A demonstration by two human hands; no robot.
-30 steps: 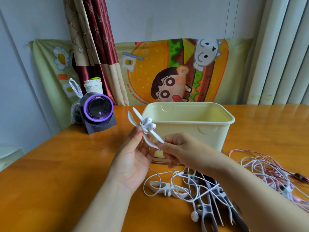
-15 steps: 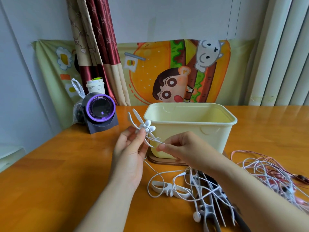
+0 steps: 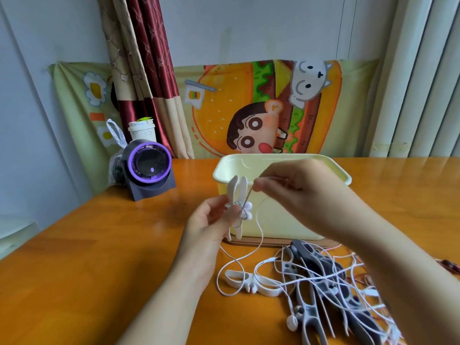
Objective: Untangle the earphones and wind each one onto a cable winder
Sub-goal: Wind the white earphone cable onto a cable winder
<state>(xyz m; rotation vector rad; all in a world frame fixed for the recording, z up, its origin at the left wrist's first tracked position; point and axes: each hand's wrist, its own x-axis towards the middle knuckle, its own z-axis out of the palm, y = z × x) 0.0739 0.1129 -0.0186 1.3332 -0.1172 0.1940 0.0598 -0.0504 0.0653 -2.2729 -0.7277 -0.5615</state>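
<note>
Here, a person at an orange wooden surface (image 3: pixel 99 257) winds a white earphone cable (image 3: pixel 260 230) onto a white cable winder (image 3: pixel 234 190). The left hand (image 3: pixel 209 220) pinches the winder between thumb and fingers, holding it upright above the surface and in front of a cream plastic bin (image 3: pixel 221 171). The right hand (image 3: pixel 293 192), raised just beside the winder's upper prongs, has its fingertips closed on the cable, so that a short strand runs taut from the winder's middle up to that pinch. The rest of the cable hangs down from the winder and loops across the surface, past a second white winder (image 3: pixel 251 282) lying flat. One white earbud (image 3: pixel 291 322) rests near the front edge, touching a heap of grey winders (image 3: pixel 311 314). Over and beyond that heap, at the right, sprawls a tangle of white and pink earphone cables (image 3: pixel 361 282). Well apart, at the far left of the surface, stands a dark device with a purple ring (image 3: pixel 149 168), with a lidded paper cup (image 3: pixel 142 129) behind it. A cartoon burger cloth (image 3: pixel 249 108) and a red and beige curtain (image 3: pixel 142 70) hang against the wall.
</note>
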